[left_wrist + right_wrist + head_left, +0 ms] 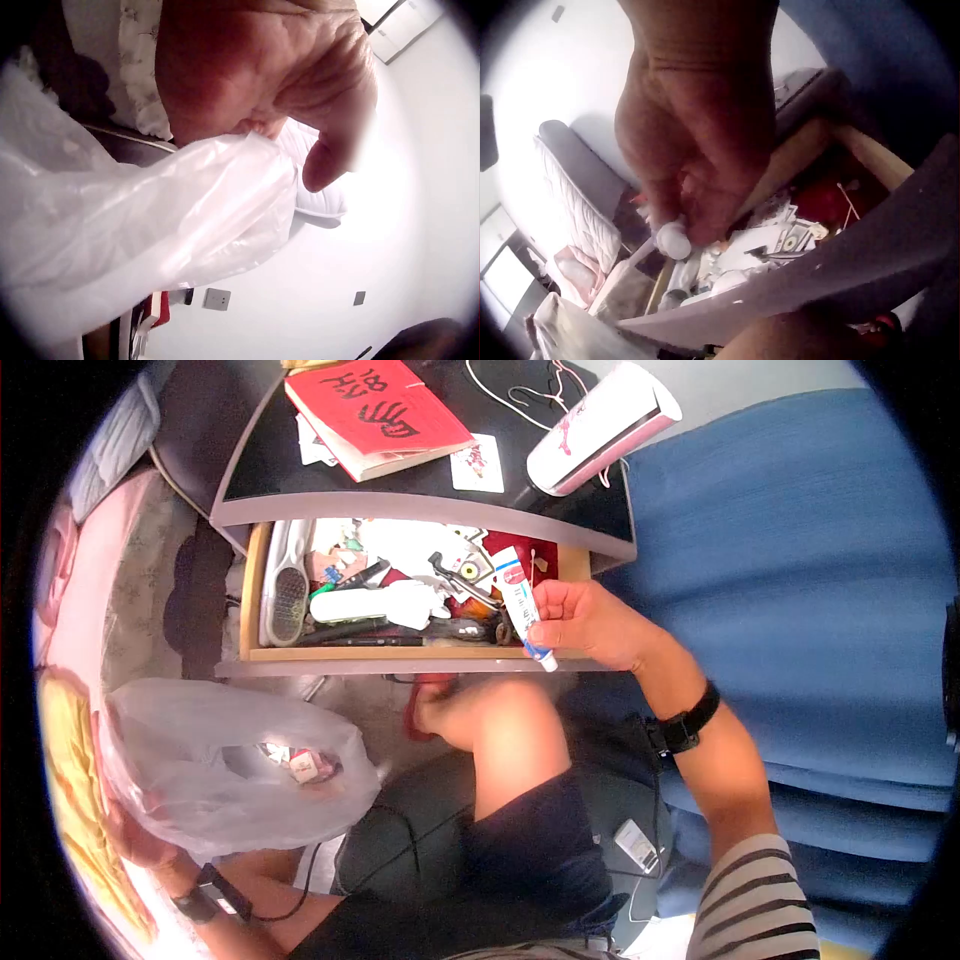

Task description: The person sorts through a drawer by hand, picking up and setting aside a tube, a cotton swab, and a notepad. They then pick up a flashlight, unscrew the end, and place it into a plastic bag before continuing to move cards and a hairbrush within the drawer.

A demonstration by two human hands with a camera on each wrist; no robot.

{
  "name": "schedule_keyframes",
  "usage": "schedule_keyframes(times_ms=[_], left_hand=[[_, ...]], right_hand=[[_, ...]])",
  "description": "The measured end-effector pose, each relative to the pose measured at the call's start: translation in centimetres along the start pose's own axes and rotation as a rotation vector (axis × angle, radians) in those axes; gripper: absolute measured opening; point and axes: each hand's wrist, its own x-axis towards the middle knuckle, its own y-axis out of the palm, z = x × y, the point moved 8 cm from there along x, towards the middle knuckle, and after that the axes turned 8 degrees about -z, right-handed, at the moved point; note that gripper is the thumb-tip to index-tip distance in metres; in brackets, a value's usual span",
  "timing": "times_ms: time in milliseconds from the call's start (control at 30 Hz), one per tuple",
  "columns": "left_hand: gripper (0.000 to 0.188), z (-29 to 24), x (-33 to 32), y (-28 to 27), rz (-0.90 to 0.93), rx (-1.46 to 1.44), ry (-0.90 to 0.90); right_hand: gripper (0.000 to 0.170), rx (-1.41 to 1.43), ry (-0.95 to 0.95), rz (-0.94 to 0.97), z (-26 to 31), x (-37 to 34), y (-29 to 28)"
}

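Note:
In the head view the right hand [590,624] pinches a white and blue tube [520,605], cap end down, over the right part of the open drawer [300,654]. The right wrist view shows the tube's white cap [675,241] beside that hand's [697,172] fingers. At the lower left, the left hand [145,838] is at the edge of a translucent plastic bag [190,780] with some small packaging inside. In the left wrist view the bag [217,202] hangs from the left hand [262,75], whose gripping fingers are mostly hidden.
The drawer holds a grey racket-shaped item [288,595], a white case [350,605], cards and black tools. A red book [380,410] and a white-pink cylinder [600,430] are on the black top above. Blue curtain [800,590] is at the right; a bent leg [515,735] is below the drawer.

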Motion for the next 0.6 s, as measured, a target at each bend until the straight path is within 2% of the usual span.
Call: schedule_keyframes(times_ms=[67, 167, 200, 333, 600], left_hand=[[0.084, -0.4, 0.3, 1.3, -0.011, 0.028, 0.005], [0.090, -1.0, 0.4, 6.1, 0.057, 0.083, 0.017], [0.089, -1.2, 0.2, 6.4, 0.008, 0.028, 0.049], [0.087, -1.7, -0.1, 6.0, 0.085, -0.044, 0.024], [0.095, -2.8, -0.4, 6.2, 0.013, 0.028, 0.089]], right_hand=[[0.017, 0.001, -0.022, 0.027, 1.1, -0.4, 1.6], [0.020, 0.025, 0.016, -0.028, 2.3, -1.1, 3.1], [0.021, 0.069, 0.026, -0.043, 2.8, -1.2, 3.7], [0.026, 0.102, -0.060, -0.016, 4.1, -1.5, 5.4], [0.028, 0.190, -0.056, -0.043, 6.1, -2.4, 8.9]])
